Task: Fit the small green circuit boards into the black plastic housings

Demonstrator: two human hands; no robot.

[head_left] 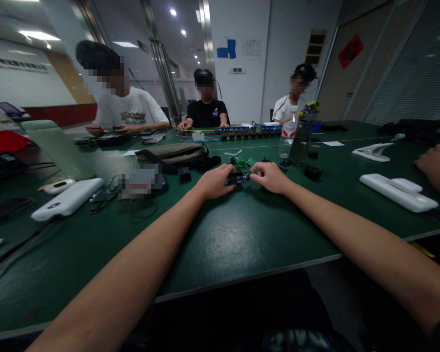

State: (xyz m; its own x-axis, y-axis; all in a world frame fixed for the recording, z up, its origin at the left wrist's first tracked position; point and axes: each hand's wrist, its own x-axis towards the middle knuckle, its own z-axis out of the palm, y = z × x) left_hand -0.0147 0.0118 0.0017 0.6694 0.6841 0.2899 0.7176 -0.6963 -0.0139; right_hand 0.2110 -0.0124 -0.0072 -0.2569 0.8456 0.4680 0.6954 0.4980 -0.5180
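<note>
**Left hand (214, 182) and right hand (268, 177) grasped one small, black plastic part (235, 179) over a table**

Nearest was a smooth, dark green tabletop (223, 239), with two bare forearms reaching across it. The part was between the hands, just above the table's middle. The left hand's thumb and fingers gripped one end; the right hand's fingertips pinched the other, where a bluish detail showed.

Two white, rounded oblong devices lay well apart: one at left (68, 198), one at right (398, 192) with a smaller white piece on it. At the right edge was another person's hand (438, 166), its grip impossible to tell.

Just beyond the hands lay a cluster of bright green circuit boards (238, 164), too jumbled to count. Around it were three black, blocky pieces: one at left (184, 174), two at right (312, 172).

Three drinking containers stood farther out: a pale green, cylindrical tumbler (58, 149) at left, its contents hidden; and, side by side at right, a clear plastic bottle (289, 139) with a red-and-white label and a dark, see-through tumbler (302, 139), contents unclear. A grey-brown fabric pouch (172, 152) hid whatever it held.

Across the table sat three people, two in white shirts, one in black (207, 111).
</note>
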